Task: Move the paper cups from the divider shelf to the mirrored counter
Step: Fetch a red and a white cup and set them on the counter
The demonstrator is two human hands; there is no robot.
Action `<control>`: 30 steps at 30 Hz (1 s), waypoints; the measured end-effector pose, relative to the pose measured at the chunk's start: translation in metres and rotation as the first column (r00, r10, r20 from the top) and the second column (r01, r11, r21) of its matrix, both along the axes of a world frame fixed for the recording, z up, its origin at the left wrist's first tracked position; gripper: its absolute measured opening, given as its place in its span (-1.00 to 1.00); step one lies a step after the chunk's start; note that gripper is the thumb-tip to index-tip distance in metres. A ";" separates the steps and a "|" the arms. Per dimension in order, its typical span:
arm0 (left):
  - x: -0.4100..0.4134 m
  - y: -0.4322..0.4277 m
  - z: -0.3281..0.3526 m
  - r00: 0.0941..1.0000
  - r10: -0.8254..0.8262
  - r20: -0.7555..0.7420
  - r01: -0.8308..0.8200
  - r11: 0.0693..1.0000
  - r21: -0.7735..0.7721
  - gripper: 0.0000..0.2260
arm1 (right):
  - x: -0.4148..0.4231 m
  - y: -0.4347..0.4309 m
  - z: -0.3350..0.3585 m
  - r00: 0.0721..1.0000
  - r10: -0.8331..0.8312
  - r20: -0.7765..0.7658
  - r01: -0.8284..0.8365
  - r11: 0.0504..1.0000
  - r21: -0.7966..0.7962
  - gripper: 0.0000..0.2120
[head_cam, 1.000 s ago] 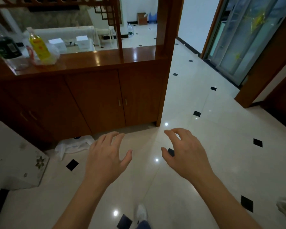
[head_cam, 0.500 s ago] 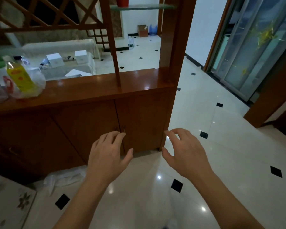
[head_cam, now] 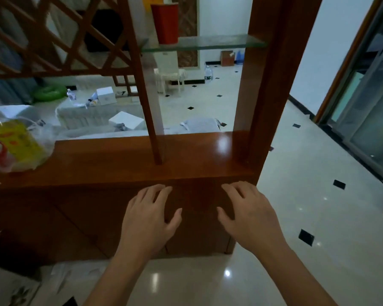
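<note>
- Locating the target comes first: the red paper cups (head_cam: 164, 23) stand on the glass divider shelf (head_cam: 219, 41), near its left end, beside the slanted wooden post (head_cam: 150, 120). Whether this is one cup or a nested stack cannot be told from this view.
- Expect a light, thin-walled object. Paper walls buckle under a hard squeeze, and a stack may separate if you lift only the top rim.
- Take hold around the lower half of the wall, fingers wrapped on opposite sides, with light pressure. Judged from the shape, the wider upper rim is the weaker place to pinch.
- Note that glass is smooth: a nudge could slide the cups toward the shelf edge before you close on them.
- Check your left hand (head_cam: 148, 217): fingers spread and slightly curled, holding nothing, hovering in front of the cabinet front below the wooden ledge (head_cam: 119, 164).
- Check your right hand (head_cam: 248, 215): equally unclenched and empty, near the ledge's right corner, touching nothing visible.
- Observe that both hands are well below the cups; an upward reach is required.
- Avoid the plastic bag (head_cam: 18, 146) at the ledge's left end.
</note>
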State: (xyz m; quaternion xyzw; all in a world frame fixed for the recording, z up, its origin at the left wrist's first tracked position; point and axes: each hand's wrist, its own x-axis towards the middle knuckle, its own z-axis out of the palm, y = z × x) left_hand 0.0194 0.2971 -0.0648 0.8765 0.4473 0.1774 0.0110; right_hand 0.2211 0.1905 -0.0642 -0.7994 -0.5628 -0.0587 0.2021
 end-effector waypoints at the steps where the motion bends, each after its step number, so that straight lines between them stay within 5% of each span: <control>1: 0.011 0.009 0.004 1.000 0.019 0.009 -0.019 1.000 0.003 -0.49 | 0.013 0.013 0.006 1.000 0.012 -0.002 -0.012 1.000 0.011 -0.53; 12: 0.067 0.087 0.072 0.979 0.053 0.196 -0.082 0.987 0.141 -0.51 | 0.074 0.125 0.084 0.975 0.220 -0.015 -0.213 0.955 0.206 -0.50; 21: 0.090 0.183 0.155 0.944 -0.088 0.319 -0.071 0.887 0.455 -0.46 | 0.093 0.189 0.192 0.922 0.387 0.031 -0.326 0.729 0.601 -0.59; 25: 0.094 0.214 0.172 0.979 -0.076 0.189 -0.022 0.884 0.468 -0.39 | 0.096 0.238 0.235 0.891 0.439 -0.116 -0.296 0.755 0.585 -0.54; 30: 0.095 0.236 0.167 0.999 -0.032 0.021 0.019 0.889 0.457 -0.36 | 0.102 0.309 0.260 0.879 0.377 -0.293 -0.220 0.865 0.451 -0.19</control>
